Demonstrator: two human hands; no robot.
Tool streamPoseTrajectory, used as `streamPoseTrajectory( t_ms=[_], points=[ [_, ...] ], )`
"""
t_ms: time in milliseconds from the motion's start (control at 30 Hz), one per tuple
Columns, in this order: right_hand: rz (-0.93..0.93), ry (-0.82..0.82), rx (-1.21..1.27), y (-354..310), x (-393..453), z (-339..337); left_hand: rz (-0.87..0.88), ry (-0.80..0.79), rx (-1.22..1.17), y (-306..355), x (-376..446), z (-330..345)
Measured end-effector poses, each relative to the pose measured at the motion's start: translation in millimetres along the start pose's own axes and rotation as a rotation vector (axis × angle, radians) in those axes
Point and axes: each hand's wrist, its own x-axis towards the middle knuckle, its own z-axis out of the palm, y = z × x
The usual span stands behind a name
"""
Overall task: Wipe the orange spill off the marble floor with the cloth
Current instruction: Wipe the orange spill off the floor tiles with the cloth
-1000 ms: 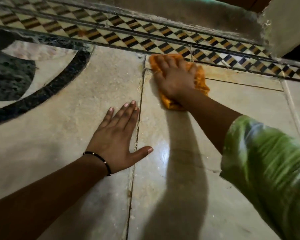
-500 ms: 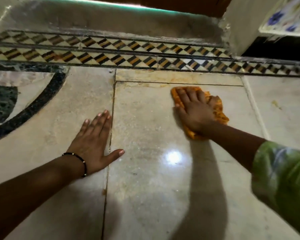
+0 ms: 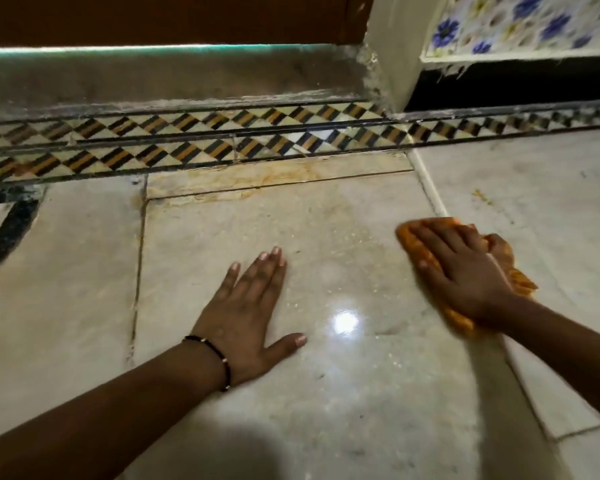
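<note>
My right hand (image 3: 461, 271) lies flat on a crumpled orange cloth (image 3: 515, 277) and presses it onto the marble floor (image 3: 326, 393) at the right edge of the big shiny slab. My left hand (image 3: 246, 317), with a black bead bracelet on the wrist, rests flat on the same slab, fingers spread, holding nothing. A small orange smear (image 3: 482, 196) shows on the slab farther right, beyond the cloth. Faint orange-yellow staining (image 3: 274, 176) runs along the narrow strip near the patterned border.
A black, orange and white checkered border (image 3: 187, 147) runs across the floor ahead, with a grey concrete step (image 3: 170, 81) and a dark door behind it. A wall corner (image 3: 392, 64) and blue-flowered tiles (image 3: 520, 22) stand at the upper right. A black curved inlay (image 3: 7, 233) lies at left.
My right hand has slid the cloth from the far border toward me and to the right. My left hand has shifted right, across the joint onto the big slab. The view has swung right.
</note>
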Motion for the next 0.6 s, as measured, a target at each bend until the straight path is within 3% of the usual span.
streamPoseTrajectory(
  t_ms=[100,300,367,500,600],
  points=[
    [0.069,-0.006,0.037,-37.4,7.2,1.9,-0.051,0.039,-0.023,35.5,56.8,3.9],
    [-0.258,-0.024,0.031,4.5,-63.9,10.6,-0.099,0.077,-0.079,60.6,122.0,18.3],
    [-0.17,-0.03,0.047,38.8,-63.3,9.1,-0.061,0.075,0.013,60.1,120.3,27.8],
    [0.219,0.038,0.103,65.2,1.6,-0.4,-0.068,0.093,0.057,61.1,121.5,31.2],
    [0.244,0.049,0.168,29.0,56.9,-4.6,-0.07,0.086,0.063,62.3,123.0,27.9]
  ],
)
